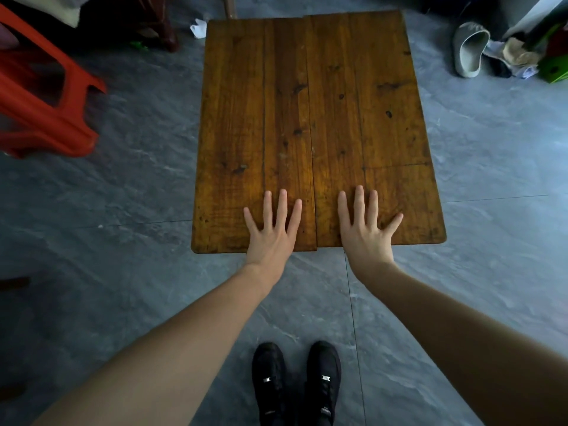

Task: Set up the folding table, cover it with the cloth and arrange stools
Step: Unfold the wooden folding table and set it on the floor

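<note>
The wooden folding table (313, 96) stands unfolded in front of me, its brown top made of two halves that meet along a centre seam. My left hand (272, 229) lies flat on the near edge of the left half with fingers spread. My right hand (365, 229) presses flat on the near edge of the right half, fingers spread too. A red plastic stool (40, 99) sits tilted at the far left on the floor. No cloth is visible on the table.
Grey tiled floor (138, 186) surrounds the table. A grey slipper (468, 49) and a pile of rags with a green object (553, 67) lie at the back right. Crumpled white paper (199, 28) lies by the table's far left corner. My black shoes (296, 382) stand below.
</note>
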The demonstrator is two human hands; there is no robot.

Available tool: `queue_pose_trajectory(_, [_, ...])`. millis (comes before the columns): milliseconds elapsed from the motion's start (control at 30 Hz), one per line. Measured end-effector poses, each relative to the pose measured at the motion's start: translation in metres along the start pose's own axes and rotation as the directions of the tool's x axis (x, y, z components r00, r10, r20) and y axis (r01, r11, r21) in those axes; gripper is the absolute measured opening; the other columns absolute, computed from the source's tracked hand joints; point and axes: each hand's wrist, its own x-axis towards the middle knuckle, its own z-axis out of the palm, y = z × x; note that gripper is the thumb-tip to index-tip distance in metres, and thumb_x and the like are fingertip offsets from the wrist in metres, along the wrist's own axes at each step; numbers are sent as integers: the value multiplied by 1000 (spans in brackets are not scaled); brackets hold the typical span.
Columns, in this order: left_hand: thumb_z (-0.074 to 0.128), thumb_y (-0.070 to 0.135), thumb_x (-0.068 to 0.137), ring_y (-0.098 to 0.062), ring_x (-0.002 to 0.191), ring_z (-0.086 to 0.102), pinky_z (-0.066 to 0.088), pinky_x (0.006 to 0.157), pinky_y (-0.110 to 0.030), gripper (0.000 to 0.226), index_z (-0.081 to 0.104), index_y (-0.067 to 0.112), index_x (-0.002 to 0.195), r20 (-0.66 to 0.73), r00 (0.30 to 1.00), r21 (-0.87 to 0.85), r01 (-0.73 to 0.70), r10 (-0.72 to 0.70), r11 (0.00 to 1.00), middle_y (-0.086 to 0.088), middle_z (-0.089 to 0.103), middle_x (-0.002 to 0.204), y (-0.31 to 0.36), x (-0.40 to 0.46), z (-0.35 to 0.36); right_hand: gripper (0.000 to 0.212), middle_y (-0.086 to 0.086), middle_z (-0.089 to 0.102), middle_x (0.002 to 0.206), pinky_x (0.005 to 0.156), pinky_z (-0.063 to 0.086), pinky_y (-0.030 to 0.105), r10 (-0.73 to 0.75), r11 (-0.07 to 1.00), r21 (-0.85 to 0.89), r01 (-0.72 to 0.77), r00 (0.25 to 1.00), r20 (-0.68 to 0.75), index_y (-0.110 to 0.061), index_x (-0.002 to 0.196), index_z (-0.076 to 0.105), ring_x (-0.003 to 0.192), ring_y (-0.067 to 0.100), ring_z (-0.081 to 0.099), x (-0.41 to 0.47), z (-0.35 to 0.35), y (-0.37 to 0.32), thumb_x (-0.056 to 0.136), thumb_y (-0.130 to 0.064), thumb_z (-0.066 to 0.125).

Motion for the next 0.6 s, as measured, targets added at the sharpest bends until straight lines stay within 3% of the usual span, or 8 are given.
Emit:
queue_pose_trajectory(400, [71,3,80,-49,141,-20,14,108,-73,117,-23,10,149,-2,1000,-5,-2,2,1000,-24,-27,154,4,-24,3,89,26,7,159,95,27,81,-8,1000,9,8,1000,-17,-8,155,5,145,48,10,-26,2,-5,85,-5,60])
queue_pose_trajectory(600, [74,7,78,-48,141,-20,15,108,-73,121,-24,9,149,13,1000,-4,-6,6,1000,-25,-28,154,1,-38,1,97,25,6,160,95,26,81,2,1000,18,-3,1000,6,-7,155,5,145,48,9,-39,-1,-11,82,-7,69])
